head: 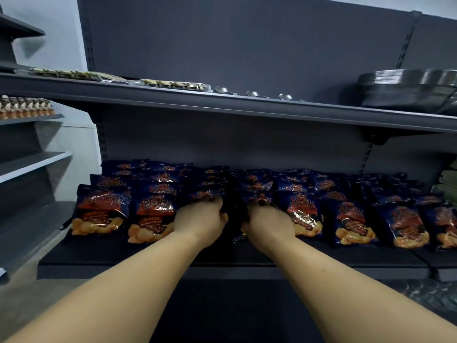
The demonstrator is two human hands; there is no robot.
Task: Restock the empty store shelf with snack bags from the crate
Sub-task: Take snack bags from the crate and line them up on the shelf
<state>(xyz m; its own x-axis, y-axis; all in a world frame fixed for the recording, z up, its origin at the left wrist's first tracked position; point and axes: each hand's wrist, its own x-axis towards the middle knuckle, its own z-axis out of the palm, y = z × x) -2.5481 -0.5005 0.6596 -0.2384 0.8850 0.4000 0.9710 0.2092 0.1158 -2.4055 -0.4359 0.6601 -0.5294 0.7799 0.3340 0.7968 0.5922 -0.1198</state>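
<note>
Head view: 2 bare forearms reach forward to a dark lower shelf (103,256) lined with rows of dark blue and orange snack bags (100,211). The left hand (200,220) and right hand (268,222) sit near each other at the middle of the front row, each grip curled over the top of upright bags there. A higher shelf (222,101) carries spoons (221,89) and stacked dark pans (405,87).

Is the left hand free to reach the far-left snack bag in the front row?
Probably yes: the left hand is two bags over, and nothing lies before the far-left bag.
</note>
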